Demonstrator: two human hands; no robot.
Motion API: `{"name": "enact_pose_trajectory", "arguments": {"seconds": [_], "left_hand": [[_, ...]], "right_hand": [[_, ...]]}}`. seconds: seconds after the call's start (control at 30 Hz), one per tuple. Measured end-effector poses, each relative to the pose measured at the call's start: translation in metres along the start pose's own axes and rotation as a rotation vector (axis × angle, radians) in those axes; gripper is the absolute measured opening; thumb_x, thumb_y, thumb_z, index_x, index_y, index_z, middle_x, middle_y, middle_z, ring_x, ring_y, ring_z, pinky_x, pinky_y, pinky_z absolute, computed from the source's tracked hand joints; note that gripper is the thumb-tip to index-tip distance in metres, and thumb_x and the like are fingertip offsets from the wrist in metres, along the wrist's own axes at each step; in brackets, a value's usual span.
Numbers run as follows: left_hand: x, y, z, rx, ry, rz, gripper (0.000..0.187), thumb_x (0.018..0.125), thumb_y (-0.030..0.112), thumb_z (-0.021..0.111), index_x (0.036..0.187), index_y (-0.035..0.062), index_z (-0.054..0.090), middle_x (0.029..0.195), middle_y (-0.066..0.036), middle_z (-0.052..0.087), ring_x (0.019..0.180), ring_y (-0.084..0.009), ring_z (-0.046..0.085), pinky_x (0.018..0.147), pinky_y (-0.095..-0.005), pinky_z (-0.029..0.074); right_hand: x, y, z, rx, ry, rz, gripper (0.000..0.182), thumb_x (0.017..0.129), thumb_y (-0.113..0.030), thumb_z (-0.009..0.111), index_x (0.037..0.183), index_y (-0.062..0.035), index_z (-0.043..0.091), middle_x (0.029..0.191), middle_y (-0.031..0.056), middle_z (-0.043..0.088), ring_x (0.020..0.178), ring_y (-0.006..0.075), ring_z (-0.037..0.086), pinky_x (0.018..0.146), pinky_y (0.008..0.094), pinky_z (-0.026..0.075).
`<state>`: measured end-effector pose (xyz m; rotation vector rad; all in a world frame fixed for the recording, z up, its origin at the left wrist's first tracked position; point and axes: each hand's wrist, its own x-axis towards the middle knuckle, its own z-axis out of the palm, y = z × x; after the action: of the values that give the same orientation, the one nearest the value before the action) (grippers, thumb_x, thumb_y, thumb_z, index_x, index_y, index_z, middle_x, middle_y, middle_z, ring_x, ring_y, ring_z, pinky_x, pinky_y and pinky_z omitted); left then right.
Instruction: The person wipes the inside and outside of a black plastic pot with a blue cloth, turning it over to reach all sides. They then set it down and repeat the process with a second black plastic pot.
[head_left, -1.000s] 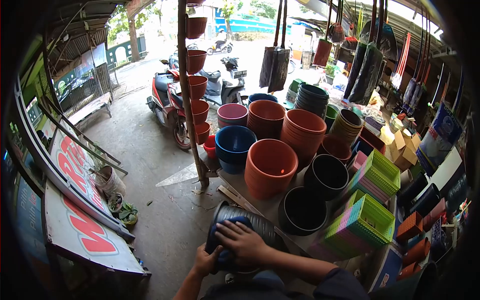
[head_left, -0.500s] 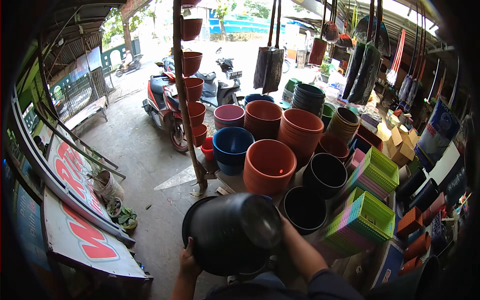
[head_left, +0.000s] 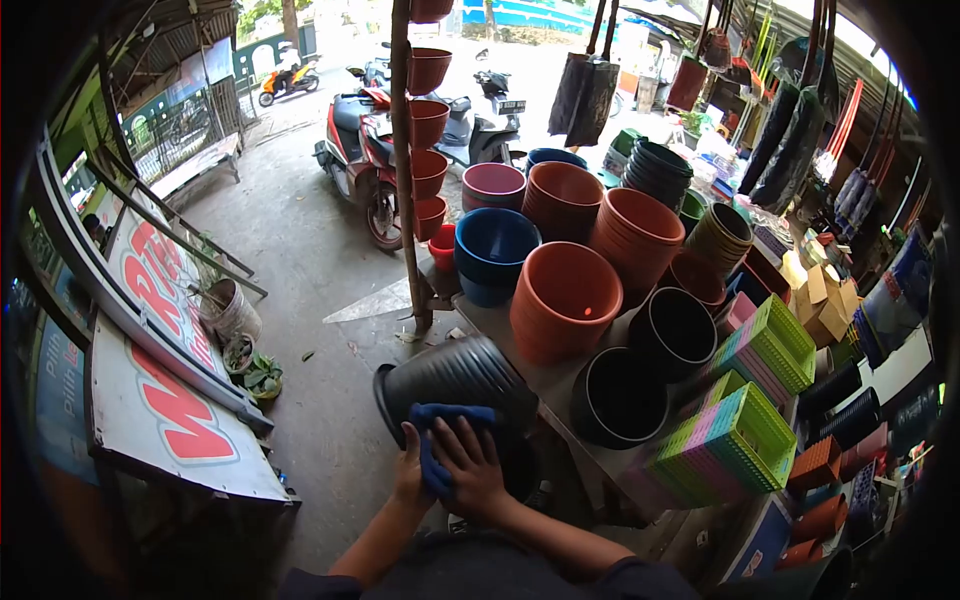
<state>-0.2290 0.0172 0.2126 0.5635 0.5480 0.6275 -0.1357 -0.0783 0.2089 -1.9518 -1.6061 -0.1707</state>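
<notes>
A black ribbed plant pot [head_left: 455, 375] lies tilted on its side in front of me, rim to the left and base to the right. My right hand [head_left: 468, 468] presses a folded blue cloth [head_left: 432, 478] against the pot's near side, fingers spread over the cloth. My left hand [head_left: 411, 478] is beside it at the pot's lower left, thumb up along the cloth's edge. Its other fingers are hidden, and it appears to hold the pot from below.
On the table right of the pot stand black pots [head_left: 618, 398], a stack of terracotta-coloured pots [head_left: 565, 300] and a blue pot [head_left: 495, 250]. Green baskets [head_left: 740, 425] sit further right. A pole [head_left: 402, 170] carries hanging planters. A sign board [head_left: 180, 420] leans at left; a red scooter [head_left: 365, 150] is parked beyond.
The pot has turned, its base swinging away from me. My right hand has moved from the base to the near side, where the blue cloth now shows. The view has shifted slightly.
</notes>
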Motion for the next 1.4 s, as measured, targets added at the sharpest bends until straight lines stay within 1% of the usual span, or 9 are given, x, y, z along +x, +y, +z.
{"name": "enact_pose_trajectory", "arguments": {"seconds": [0.27,0.4,0.5,0.67,0.8,0.97,1.1,1.23,1.4], "left_hand": [[-0.011,0.009,-0.028,0.432,-0.098,-0.003,0.051,0.088,0.029,0.073,0.121,-0.0064,0.057,0.110,-0.013,0.066,0.095,-0.0217,0.067,0.084,-0.0349,0.056],[-0.018,0.015,-0.033,0.326,-0.116,-0.061,0.041,0.086,0.016,0.074,0.117,-0.0064,0.060,0.112,-0.015,0.067,0.098,-0.0232,0.067,0.088,-0.0355,0.055],[-0.018,0.015,-0.038,0.128,-0.053,-0.075,0.042,0.087,0.019,0.073,0.118,-0.0067,0.059,0.113,-0.016,0.066,0.100,-0.0259,0.066,0.091,-0.0382,0.055],[0.001,-0.004,-0.041,-0.270,0.026,-0.163,0.045,0.091,0.023,0.068,0.122,-0.0086,0.056,0.121,-0.020,0.063,0.109,-0.0317,0.063,0.098,-0.0458,0.052],[0.009,-0.022,-0.018,-0.251,0.161,-0.102,0.043,0.092,0.020,0.067,0.121,-0.0092,0.056,0.120,-0.020,0.063,0.109,-0.0313,0.064,0.098,-0.0472,0.051],[0.005,-0.040,-0.028,0.037,0.230,-0.132,0.040,0.092,0.016,0.067,0.122,-0.0074,0.057,0.118,-0.018,0.065,0.107,-0.0301,0.064,0.098,-0.0454,0.051],[0.001,-0.034,-0.041,0.128,0.058,-0.142,0.043,0.092,0.015,0.066,0.124,-0.0096,0.054,0.120,-0.019,0.063,0.109,-0.0305,0.063,0.098,-0.0450,0.051],[0.007,-0.031,-0.071,0.019,-0.057,-0.127,0.047,0.093,0.018,0.065,0.127,-0.0109,0.051,0.125,-0.021,0.060,0.113,-0.0328,0.061,0.100,-0.0460,0.049],[0.014,-0.037,-0.074,0.046,-0.087,-0.186,0.048,0.094,0.020,0.064,0.128,-0.0102,0.050,0.126,-0.021,0.060,0.113,-0.0339,0.061,0.101,-0.0462,0.049]], "right_hand": [[0.089,0.088,-0.052,0.136,-0.426,-0.141,0.056,0.088,-0.034,0.060,0.141,-0.0170,0.049,0.145,0.0127,0.048,0.136,0.0303,0.042,0.112,0.0441,0.031],[0.097,0.162,-0.069,1.026,-0.765,0.791,0.048,0.089,-0.030,0.065,0.129,-0.0050,0.056,0.118,0.0139,0.065,0.105,0.0190,0.063,0.092,0.0314,0.047],[0.073,0.169,-0.090,1.334,-0.480,1.302,0.035,0.092,-0.027,0.057,0.117,-0.0022,0.062,0.101,0.0087,0.069,0.087,0.0211,0.066,0.086,0.0344,0.053],[-0.035,0.230,0.049,1.994,0.096,1.122,0.041,0.097,-0.030,0.048,0.124,-0.0017,0.059,0.112,0.0144,0.067,0.100,0.0267,0.065,0.096,0.0385,0.048],[-0.048,0.102,0.067,0.748,0.502,0.768,0.054,0.095,-0.034,0.051,0.137,-0.0012,0.049,0.142,0.0200,0.048,0.132,0.0300,0.045,0.113,0.0434,0.029],[-0.005,0.036,-0.008,-0.114,0.033,0.029,0.070,0.077,-0.028,0.066,0.143,-0.0149,0.046,0.149,0.0126,0.043,0.141,0.0327,0.032,0.117,0.0523,0.011],[0.030,0.061,-0.061,-0.108,-0.122,0.248,0.068,0.076,-0.025,0.067,0.140,-0.0135,0.049,0.149,0.0103,0.043,0.140,0.0328,0.035,0.115,0.0492,0.021],[0.016,0.155,-0.074,0.953,-0.050,1.135,0.054,0.094,-0.021,0.056,0.143,-0.0050,0.042,0.152,0.0181,0.037,0.142,0.0328,0.030,0.116,0.0353,0.022],[-0.018,0.169,-0.043,0.840,0.050,0.683,0.056,0.098,-0.022,0.050,0.149,-0.0076,0.034,0.158,0.0165,0.025,0.148,0.0311,0.015,0.119,0.0397,0.012]]}}
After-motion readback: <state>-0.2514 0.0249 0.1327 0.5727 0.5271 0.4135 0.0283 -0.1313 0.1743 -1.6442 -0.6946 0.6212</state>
